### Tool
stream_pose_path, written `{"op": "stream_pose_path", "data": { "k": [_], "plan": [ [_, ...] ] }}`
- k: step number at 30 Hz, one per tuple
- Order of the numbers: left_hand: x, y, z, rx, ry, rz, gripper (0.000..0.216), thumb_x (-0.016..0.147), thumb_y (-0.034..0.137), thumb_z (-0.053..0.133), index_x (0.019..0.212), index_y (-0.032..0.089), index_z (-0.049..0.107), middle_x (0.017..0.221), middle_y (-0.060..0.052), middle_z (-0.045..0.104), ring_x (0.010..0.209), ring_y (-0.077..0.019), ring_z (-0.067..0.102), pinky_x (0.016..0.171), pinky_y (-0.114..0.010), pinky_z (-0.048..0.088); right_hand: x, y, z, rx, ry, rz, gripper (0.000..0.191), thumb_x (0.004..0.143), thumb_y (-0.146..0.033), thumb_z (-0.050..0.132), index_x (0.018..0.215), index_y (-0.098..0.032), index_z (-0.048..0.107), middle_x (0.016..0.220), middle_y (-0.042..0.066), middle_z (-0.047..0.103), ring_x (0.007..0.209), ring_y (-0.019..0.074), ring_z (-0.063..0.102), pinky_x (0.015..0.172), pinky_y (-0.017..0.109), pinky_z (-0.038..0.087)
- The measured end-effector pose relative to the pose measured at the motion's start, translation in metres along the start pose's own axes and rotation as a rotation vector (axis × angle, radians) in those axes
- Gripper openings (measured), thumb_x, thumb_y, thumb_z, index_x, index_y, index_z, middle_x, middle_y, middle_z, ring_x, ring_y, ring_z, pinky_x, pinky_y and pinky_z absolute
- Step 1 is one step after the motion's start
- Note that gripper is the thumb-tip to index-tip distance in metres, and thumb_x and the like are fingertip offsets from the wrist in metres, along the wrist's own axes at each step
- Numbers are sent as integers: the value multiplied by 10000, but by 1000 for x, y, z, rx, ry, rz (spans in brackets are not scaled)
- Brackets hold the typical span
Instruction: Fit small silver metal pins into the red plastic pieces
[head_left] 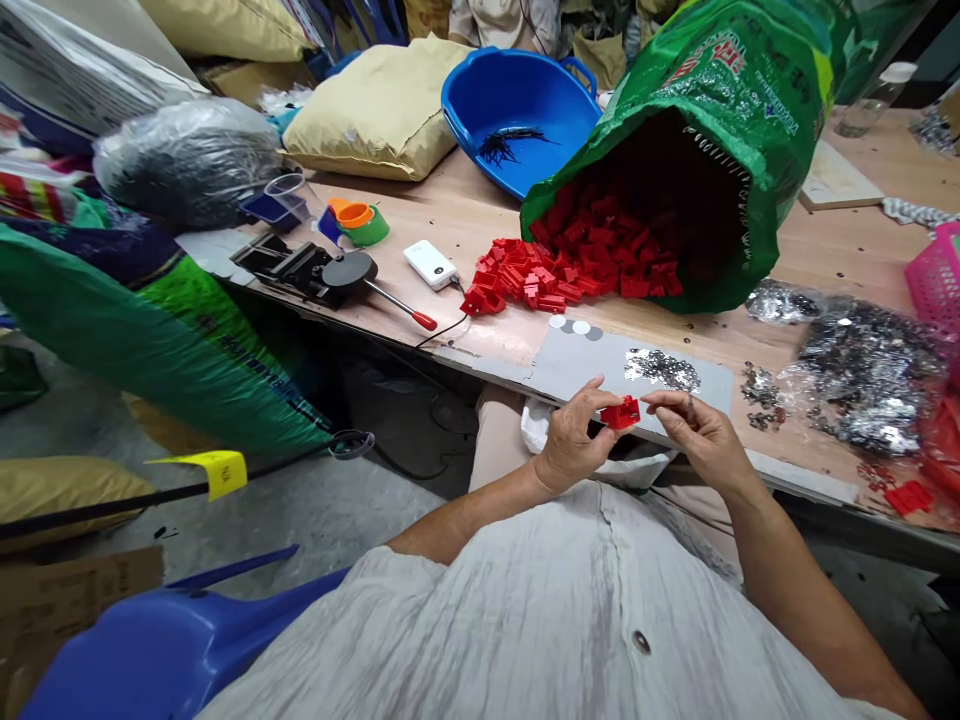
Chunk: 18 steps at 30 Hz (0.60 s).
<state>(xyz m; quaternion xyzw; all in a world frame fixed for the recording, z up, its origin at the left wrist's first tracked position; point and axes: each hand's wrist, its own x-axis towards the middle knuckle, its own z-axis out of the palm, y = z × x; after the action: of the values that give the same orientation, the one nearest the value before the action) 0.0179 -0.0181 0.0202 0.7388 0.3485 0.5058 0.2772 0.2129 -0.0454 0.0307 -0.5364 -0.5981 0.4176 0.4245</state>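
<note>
Two-handed pinch on red plastic piece [621, 412], clamped between left hand [574, 440] and right hand [697, 432]; hold level, grip edges only, metal bits [661, 368] just beyond fingertips.

Bench [465, 215]: pale wooden top, running beyond the left grip [574, 440].
Floor [337, 500]: bare grey concrete, left of that grip.
Chair [165, 640]: blue plastic, below and left of it.
Light: even and soft across the room.

Parts [600, 250] in sack [750, 120], basin [517, 100] perhaps touching.
</note>
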Motion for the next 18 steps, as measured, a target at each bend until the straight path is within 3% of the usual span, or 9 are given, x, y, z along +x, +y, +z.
{"op": "stream_pose_path", "data": {
  "k": [7, 12, 18],
  "plan": [
    [-4, 2, 1, -17, -73, 87, 215, 850, 195, 647, 1062, 214, 613, 980, -19, 740, 894, -152, 700, 1124, -502, 451, 2, 1, 9, 169, -46, 116, 236, 833, -443, 679, 895, -238, 580, 829, -10, 633, 766, 153, 591, 713, 289, 502],
    [-6, 4, 4, -20, -128, 139, 195, 866, 130, 575, 1039, 207, 621, 938, -6, 740, 906, -145, 703, 1073, -471, 511, 2, 6, 10, 214, -89, 131, 297, 799, -452, 715, 814, -233, 515, 754, -31, 520, 682, 125, 495, 619, 249, 442],
    [-9, -1, 9, -45, -102, 183, 195, 851, 137, 620, 1035, 201, 617, 926, -8, 738, 902, -151, 704, 993, -418, 570, -2, 14, 11, 268, -95, 181, 354, 790, -506, 715, 832, -234, 493, 785, -21, 510, 714, 128, 497, 656, 257, 437]
  ]
}}
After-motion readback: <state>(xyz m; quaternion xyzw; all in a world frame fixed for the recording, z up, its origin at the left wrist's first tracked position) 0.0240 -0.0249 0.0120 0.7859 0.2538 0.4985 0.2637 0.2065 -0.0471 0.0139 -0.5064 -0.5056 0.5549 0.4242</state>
